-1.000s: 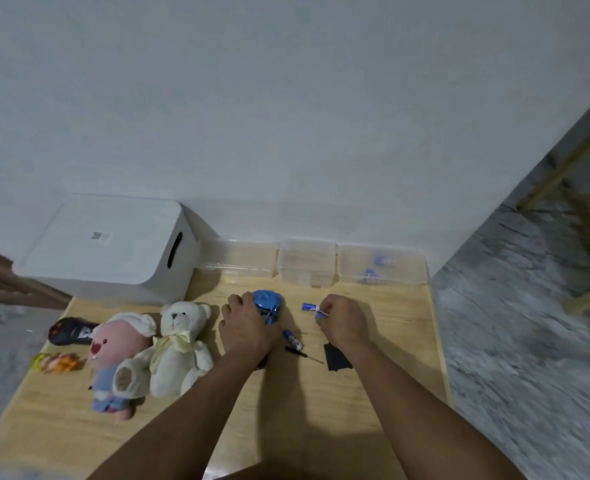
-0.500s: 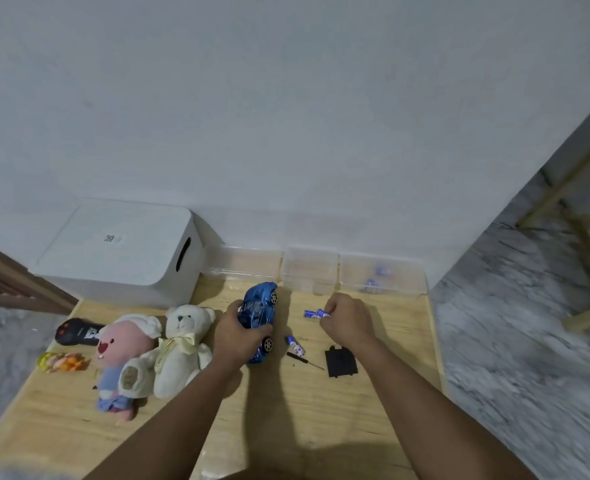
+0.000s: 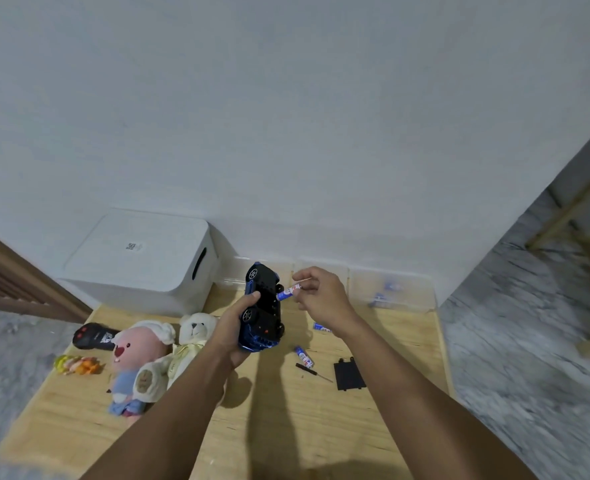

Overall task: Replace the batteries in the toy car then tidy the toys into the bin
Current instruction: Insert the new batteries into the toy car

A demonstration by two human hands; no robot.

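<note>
Wooden bench (image 3: pixel 286 427) against a white wall. 1 white lidded bin (image 3: pixel 141 258) at back left, lid on, contents hidden. 3 clear plastic boxes in a row along the wall: left box (image 3: pixel 233 282) and middle box (image 3: pixel 321 271) look empty as far as visible; right box (image 3: pixel 395 289) w/ small blue items inside, too blurred to name or count.

2 plush toys lying at left, touching: pink plush (image 3: pixel 132 362) and white teddy bear (image 3: pixel 191 337). 1 black remote (image 3: pixel 92 337) behind them, 1 small orange-yellow toy (image 3: pixel 77 364) near the left edge.

1 blue toy car (image 3: pixel 262 306) lifted off the bench, black underside turned up, gripped in left hand (image 3: pixel 233 327), fingers curled round its side. Right hand (image 3: pixel 321 296) just right of the car, pinching 1 battery (image 3: pixel 288 292), whose tip touches or nearly touches the car's underside.

1 black cover plate (image 3: pixel 349 374) flat on the bench at right. 2 loose batteries on the bench: one (image 3: pixel 304 356) below the car, one (image 3: pixel 322 327) partly hidden by the right wrist. 1 small screwdriver (image 3: pixel 312 372) beside the lower one.
</note>
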